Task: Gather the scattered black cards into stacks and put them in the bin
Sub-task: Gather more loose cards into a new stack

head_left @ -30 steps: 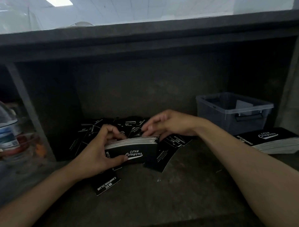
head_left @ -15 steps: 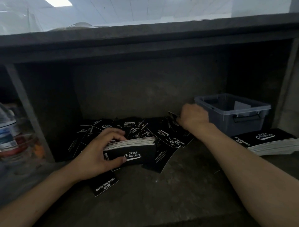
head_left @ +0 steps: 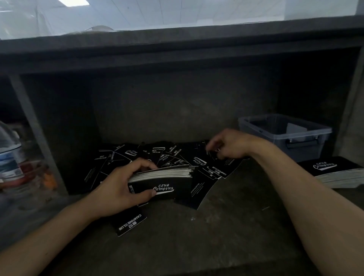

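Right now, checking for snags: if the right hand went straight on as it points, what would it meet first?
The right hand would likely meet the scattered black cards first; depth is unclear.

A storage bay beneath a rough grey counter point(head_left: 177, 39), apparently in a shop or club's service area. Above the countertop, a tiled commercial ceiling point(head_left: 197, 13) with 1 flat panel light point(head_left: 73, 2) is visible. Bare concrete-like walls and an upright divider point(head_left: 37, 134) split the space into bays. Printed black cards point(head_left: 175, 152) marked "Camping Club" lie in bulk near a grey plastic bin point(head_left: 283, 133), another stack point(head_left: 334, 171) sits at right, and a water bottle point(head_left: 9, 155) stands in the left bay.
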Tool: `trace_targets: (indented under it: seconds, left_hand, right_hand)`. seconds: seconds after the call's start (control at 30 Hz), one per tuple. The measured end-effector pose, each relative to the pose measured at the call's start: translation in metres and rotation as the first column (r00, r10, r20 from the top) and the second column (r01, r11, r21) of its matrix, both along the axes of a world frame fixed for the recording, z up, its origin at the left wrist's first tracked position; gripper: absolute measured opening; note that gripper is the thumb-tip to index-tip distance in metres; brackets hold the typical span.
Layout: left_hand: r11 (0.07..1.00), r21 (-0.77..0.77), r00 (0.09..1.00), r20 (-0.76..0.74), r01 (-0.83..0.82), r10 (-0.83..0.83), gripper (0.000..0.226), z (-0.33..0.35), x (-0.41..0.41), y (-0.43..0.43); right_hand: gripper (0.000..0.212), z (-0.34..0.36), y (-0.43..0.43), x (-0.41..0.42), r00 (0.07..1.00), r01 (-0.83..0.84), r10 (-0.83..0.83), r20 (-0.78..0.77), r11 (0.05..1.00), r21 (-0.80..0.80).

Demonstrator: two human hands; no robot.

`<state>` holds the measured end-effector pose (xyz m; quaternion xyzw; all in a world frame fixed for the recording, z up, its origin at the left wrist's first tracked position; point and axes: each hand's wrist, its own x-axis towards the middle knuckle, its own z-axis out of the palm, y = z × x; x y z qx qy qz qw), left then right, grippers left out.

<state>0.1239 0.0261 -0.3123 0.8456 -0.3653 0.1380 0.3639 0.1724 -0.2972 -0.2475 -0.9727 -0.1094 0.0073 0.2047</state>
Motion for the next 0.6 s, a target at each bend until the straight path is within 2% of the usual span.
trace_targets:
  seconds: [0.03, 0.07, 0.1, 0.17, 0.23, 0.3, 0.37, 0.47, 0.53, 0.6]
  left_hand:
    - [1.0, 0.007, 1.0, 0.011, 0.0, 0.0, 0.046, 0.001, 0.0, 0.0]
    - [1.0, 0.011, 1.0, 0.013, -0.004, 0.004, 0.045, 0.001, -0.001, 0.0]
    - [1.0, 0.014, 1.0, 0.014, -0.009, 0.009, 0.045, 0.001, -0.001, 0.0]
    - [1.0, 0.013, 1.0, 0.019, -0.019, 0.019, 0.046, 0.001, -0.001, 0.0]
    - [0.999, 0.013, 0.999, 0.025, -0.035, 0.035, 0.046, 0.0, -0.001, 0.001]
    - [0.999, 0.015, 0.999, 0.02, -0.041, 0.041, 0.046, 0.0, 0.0, 0.001]
    - [0.999, 0.017, 0.999, 0.016, -0.037, 0.036, 0.045, 0.0, -0.001, 0.001]
    - [0.999, 0.021, 0.999, 0.02, -0.038, 0.037, 0.045, 0.0, -0.002, -0.001]
    - [0.999, 0.03, 0.999, 0.018, -0.043, 0.042, 0.044, 0.001, -0.002, -0.001]
    - [0.998, 0.038, 0.999, 0.02, -0.051, 0.05, 0.041, 0.001, -0.001, -0.001]
  right_hand:
    - [0.052, -0.003, -0.005, 0.001, 0.996, 0.049, -0.062, -0.06, 0.978, -0.203]
    - [0.059, -0.008, -0.009, 0.003, 0.985, 0.059, -0.108, -0.133, 0.944, -0.325]
    - [0.062, -0.011, -0.01, 0.006, 0.972, 0.062, -0.136, -0.191, 0.935, -0.35]
    - [0.055, -0.016, -0.008, 0.01, 0.968, 0.096, -0.152, -0.2, 0.959, -0.265]
    - [0.042, -0.017, -0.005, 0.012, 0.989, 0.1, -0.12, -0.09, 0.974, -0.204]
    - [0.034, -0.016, -0.004, 0.013, 0.993, 0.086, -0.095, -0.075, 0.991, -0.105]
    - [0.049, -0.013, -0.007, 0.011, 0.987, 0.04, -0.041, -0.155, 0.999, -0.006]
    - [0.066, -0.011, -0.01, 0.01, 0.99, -0.011, -0.005, -0.139, 0.993, -0.118]
    - [0.063, -0.015, -0.011, 0.012, 0.994, 0.001, -0.017, -0.112, 0.99, -0.139]
    - [0.056, -0.021, -0.012, 0.016, 0.997, 0.008, -0.015, -0.076, 0.996, -0.091]
